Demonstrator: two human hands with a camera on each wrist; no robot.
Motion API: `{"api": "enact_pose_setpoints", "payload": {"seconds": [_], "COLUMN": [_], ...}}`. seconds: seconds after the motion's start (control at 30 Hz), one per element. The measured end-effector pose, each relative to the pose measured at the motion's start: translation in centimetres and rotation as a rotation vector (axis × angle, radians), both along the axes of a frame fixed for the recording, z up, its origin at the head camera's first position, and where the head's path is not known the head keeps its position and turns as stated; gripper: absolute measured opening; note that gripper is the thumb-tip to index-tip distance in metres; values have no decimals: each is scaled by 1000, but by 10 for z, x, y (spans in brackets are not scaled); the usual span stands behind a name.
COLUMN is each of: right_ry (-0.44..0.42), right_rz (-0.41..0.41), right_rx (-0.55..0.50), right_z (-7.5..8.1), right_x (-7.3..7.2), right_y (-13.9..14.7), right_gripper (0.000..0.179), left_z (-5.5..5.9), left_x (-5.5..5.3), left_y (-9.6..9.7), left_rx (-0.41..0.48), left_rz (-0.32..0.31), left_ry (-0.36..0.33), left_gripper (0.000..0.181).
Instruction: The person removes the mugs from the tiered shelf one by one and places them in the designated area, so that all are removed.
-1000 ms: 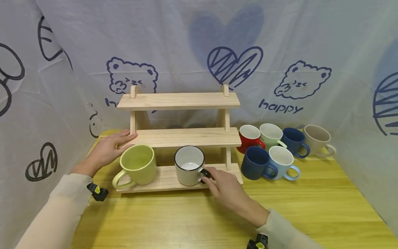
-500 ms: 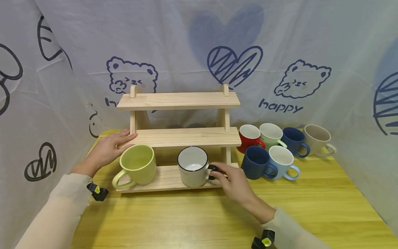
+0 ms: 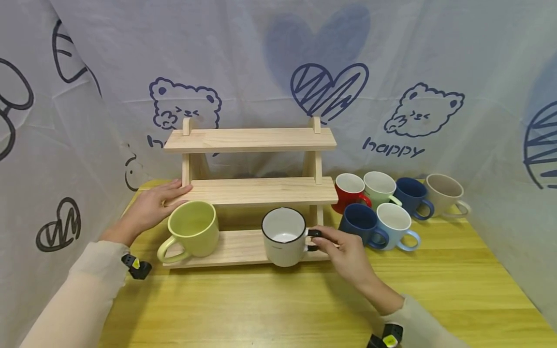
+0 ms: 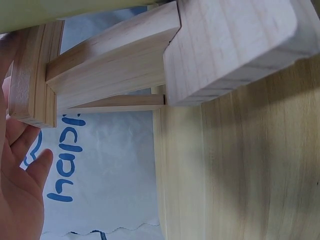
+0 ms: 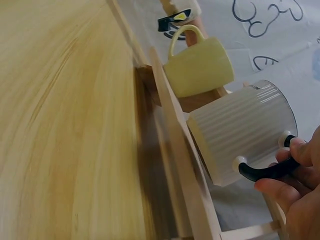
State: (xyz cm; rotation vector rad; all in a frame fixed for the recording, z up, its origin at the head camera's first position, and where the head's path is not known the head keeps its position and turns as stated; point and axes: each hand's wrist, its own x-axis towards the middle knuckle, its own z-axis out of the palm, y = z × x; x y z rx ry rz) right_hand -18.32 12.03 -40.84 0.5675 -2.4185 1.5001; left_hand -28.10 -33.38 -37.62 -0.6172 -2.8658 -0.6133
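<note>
A white ribbed mug (image 3: 284, 241) with a black rim stands out over the right part of the bottom tier of a stepped wooden display shelf (image 3: 256, 191). My right hand (image 3: 344, 251) pinches its black handle (image 5: 270, 171) between thumb and fingers. In the right wrist view the mug's base is close over the tier's front board. My left hand (image 3: 150, 205) grips the left end of the middle tier, fingers on top and thumb lower down. Just beside it, a yellow-green mug (image 3: 193, 229) sits on the bottom tier, handle toward the front left.
Right of the shelf, several mugs stand close together on the wooden table (image 3: 439, 290): a red mug (image 3: 346, 195), a dark blue mug (image 3: 358, 222) and a light blue mug (image 3: 393, 224) among them. A printed white cloth (image 3: 256, 63) hangs behind.
The white mug has moved right along the bottom tier and slightly toward the front, with my right hand on its handle. My left hand and the yellow-green mug have stayed put.
</note>
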Motion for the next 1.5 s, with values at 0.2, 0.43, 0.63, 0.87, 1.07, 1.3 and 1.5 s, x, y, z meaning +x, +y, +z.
{"api": "enact_pose_setpoints", "payload": {"seconds": [0.2,0.43,0.63,0.87,1.07,1.3,1.5], "right_ry": [-20,-59,-107,-100,-44,-33,-22], "right_rz": [12,-17,-48,-95,-171,-192,-197], "right_rx": [-58,-72,-100,-118,-115,-182,-307], "right_z": [6,9,16,26,34,41,45], "right_x": [1,4,8,13,17,22,22], "right_y": [15,33,49,68,86,109,131], "right_gripper": [23,23,25,26,25,30,28], "left_z": [2,2,3,6,6,8,8], "left_x": [0,1,1,3,0,0,-1], "left_y": [-1,-1,0,2,1,0,0], "left_rx": [-1,-6,-17,-29,-39,-35,-47], "left_rz": [0,-2,-9,-6,-18,-17,-11], "left_ry": [-9,-11,-7,-5,7,0,25], "left_gripper": [51,51,50,50,46,44,43]}}
